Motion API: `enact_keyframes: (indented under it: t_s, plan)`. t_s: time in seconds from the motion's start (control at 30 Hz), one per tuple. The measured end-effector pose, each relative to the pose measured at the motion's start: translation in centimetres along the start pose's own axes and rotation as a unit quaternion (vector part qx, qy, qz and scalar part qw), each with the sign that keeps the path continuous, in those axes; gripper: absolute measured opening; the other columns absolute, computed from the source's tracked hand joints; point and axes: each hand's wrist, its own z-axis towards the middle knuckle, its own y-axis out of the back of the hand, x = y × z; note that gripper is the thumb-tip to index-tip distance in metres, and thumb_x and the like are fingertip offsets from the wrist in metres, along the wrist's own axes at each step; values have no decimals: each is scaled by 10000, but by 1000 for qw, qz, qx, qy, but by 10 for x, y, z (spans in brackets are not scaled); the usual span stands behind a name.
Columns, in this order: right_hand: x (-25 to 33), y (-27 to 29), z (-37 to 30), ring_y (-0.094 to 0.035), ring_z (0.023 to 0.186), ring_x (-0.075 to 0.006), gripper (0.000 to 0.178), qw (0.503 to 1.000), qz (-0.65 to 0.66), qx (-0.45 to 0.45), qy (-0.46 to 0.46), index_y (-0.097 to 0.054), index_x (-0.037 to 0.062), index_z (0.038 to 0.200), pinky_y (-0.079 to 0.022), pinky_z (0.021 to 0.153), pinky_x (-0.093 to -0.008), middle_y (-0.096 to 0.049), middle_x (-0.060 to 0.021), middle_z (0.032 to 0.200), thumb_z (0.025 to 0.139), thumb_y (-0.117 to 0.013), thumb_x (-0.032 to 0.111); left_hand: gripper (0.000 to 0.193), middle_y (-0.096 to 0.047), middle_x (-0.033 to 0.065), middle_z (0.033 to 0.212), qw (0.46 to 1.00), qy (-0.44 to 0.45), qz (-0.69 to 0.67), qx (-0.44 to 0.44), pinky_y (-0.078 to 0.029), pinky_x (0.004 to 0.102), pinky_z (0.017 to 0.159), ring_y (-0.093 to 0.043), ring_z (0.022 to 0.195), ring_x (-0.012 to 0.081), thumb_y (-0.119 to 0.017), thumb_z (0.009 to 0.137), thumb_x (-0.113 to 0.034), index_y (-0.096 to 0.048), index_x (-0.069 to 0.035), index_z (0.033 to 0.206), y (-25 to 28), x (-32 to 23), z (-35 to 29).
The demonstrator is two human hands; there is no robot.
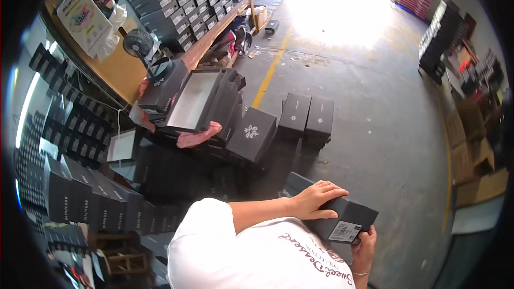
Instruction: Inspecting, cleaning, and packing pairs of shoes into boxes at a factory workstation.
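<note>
A dark grey shoebox (360, 213) with a white label on its end is held close in front of my white shirt. My left hand (317, 200) lies across its top, thumb and fingers gripping the upper edge. At the labelled end, my right hand (364, 243) holds the lower corner, with fingers partly hidden. Beyond my left forearm shows a dark box part (296, 183); whether it belongs to the same box I cannot tell. Two narrow dark boxes (308, 115) stand side by side ahead, next to a wider shoebox (251, 135) with a white flower print.
An open box or lid with a pale inside (194, 100) lies on a pile with pink paper (199, 136). A small fan (138, 43) stands behind it. Tall shoebox stacks (171, 5) line the left; brown cartons (468, 144) lie at the right.
</note>
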Motion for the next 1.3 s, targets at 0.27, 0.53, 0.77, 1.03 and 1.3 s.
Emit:
enact_keyframes:
  t_s: [0.27,0.53,0.77,1.03,1.3]
  plan:
    - [124,-28,237,-550,685,-68,470,987,-127,20,-95,-482,-31,1171,-401,441,-171,-581,-41,946,705,-442,-73,550,-577,169,1077,992,53,10,-114,-427,412,877,-548,986,333,-640,804,-413,-534,-14,1168,21,157,167]
    - [245,26,442,-573,779,-83,496,993,-92,28,-75,-441,-45,1230,-479,557,-183,-582,-72,1032,736,-470,-84,558,-565,159,1058,991,78,-96,-48,-451,357,838,-567,954,282,-640,791,-386,-527,22,1154,16,293,389]
    - [322,13,629,-554,883,-105,542,968,-191,112,-117,-436,-50,1248,-465,621,-189,-559,-73,1066,708,-455,-88,544,-555,174,1051,976,97,-16,-193,-451,393,835,-553,969,327,-686,764,-374,-530,-10,1138,22,374,483]
    - [309,-85,852,-635,857,-205,476,886,-233,308,-256,-504,-67,1108,-519,776,-305,-618,-121,967,653,-392,-152,682,-552,129,1178,888,351,-193,-226,-403,372,959,-515,1124,281,-507,847,-619,-546,-30,1189,144,497,485]
    - [278,-301,1020,-649,748,-215,491,762,-270,462,-365,-517,-83,1130,-548,610,-291,-633,-144,944,655,-398,-118,865,-504,158,1306,824,492,-249,-129,-324,352,1043,-446,1237,248,-386,818,-745,-517,-23,1278,285,635,495]
